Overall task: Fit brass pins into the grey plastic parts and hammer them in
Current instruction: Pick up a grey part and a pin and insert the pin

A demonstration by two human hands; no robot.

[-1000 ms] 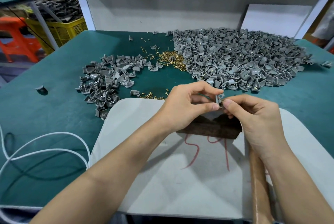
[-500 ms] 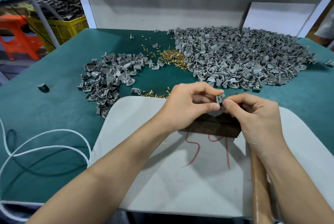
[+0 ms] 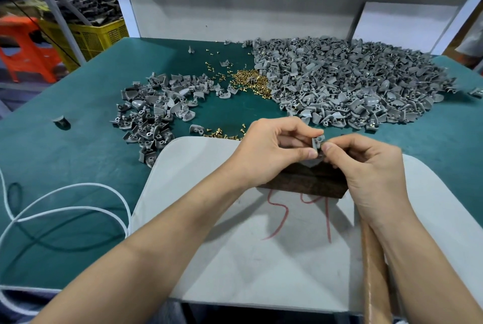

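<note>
Bare left hand and right hand; forearms bare to frame edge. Nails short, plain. Creases at knuckles, wrists.

One grey plastic part is held aloft; brass pins (loosely heaped) lie between the large pile and small pile.

Green-topped table under heaped grey plastic parts, brass pins, white board, white cord.
</note>
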